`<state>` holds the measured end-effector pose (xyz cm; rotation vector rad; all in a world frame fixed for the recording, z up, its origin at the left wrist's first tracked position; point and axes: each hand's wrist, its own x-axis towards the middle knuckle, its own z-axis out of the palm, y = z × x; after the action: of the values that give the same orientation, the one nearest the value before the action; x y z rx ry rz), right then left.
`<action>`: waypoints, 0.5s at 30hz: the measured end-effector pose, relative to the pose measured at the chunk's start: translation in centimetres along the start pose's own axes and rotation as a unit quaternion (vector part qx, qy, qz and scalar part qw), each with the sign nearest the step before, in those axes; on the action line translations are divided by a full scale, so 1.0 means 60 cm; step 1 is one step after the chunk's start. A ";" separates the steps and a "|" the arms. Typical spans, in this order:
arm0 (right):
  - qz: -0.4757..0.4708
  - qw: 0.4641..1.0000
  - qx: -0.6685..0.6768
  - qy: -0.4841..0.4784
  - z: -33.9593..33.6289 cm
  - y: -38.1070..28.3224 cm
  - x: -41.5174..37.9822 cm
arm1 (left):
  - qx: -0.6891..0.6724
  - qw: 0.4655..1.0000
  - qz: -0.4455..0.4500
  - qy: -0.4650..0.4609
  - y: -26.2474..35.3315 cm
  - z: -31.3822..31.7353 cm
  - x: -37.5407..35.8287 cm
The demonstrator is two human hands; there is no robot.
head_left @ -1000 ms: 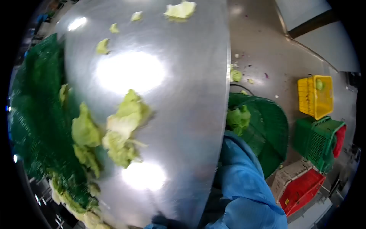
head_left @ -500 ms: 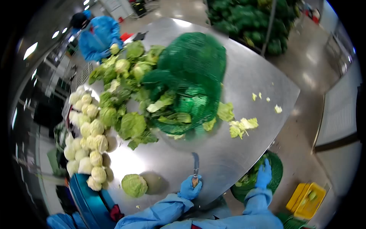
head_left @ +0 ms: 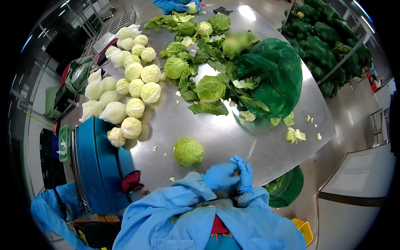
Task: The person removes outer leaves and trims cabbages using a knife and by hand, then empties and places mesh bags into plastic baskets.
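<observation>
Closest in, both blue-gloved hands meet at the near edge of the steel desk (head_left: pixel 233 137). The left hand (head_left: pixel 221 175) and the right hand (head_left: pixel 245 175) are closed together around the handle of a knife (head_left: pixel 250 151), whose pale blade slants up and away over the desk; which hand carries the grip is hard to tell, since the fingers overlap and the blade is blurred. Just to the left of the hands, apart from them, a single trimmed cabbage (head_left: pixel 188 151) sits alone on the bare metal. Below the desk edge on the right, a green basket (head_left: pixel 287 189) with leaf scraps stands on the floor.

The step in hand looks like settling the knife between cuts, with that lone cabbage untouched. A next move would likely call for one hand to free itself and steady the head while the other takes the blade alone.

Further out, loose leaf bits (head_left: pixel 295 134) lie near the right edge. Beyond them a green net sack (head_left: pixel 275 79) spills outer leaves, and a cluster of netted cabbages (head_left: pixel 125 93) fills the left side beside a blue bin (head_left: pixel 96 162). At the far edge a co-worker's gloved hand (head_left: pixel 180 7) holds a head.
</observation>
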<state>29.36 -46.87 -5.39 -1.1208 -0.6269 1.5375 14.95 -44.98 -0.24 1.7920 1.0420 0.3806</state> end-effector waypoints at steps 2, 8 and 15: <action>0.022 0.998 -0.046 0.022 0.017 -0.001 -0.001 | -0.037 0.984 -0.142 0.102 0.073 -0.121 -0.041; 0.095 0.945 -0.308 -0.050 0.067 -0.012 -0.020 | 0.212 0.889 -0.266 0.307 -0.083 -0.156 -0.105; 0.205 0.910 -0.322 -0.160 0.111 0.020 -0.038 | -0.171 0.887 -0.182 0.388 -0.158 -0.113 -0.281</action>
<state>22.84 -48.22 -2.91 -1.5754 -1.2482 1.9658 -3.86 -52.91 -2.09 1.0804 1.7005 1.0226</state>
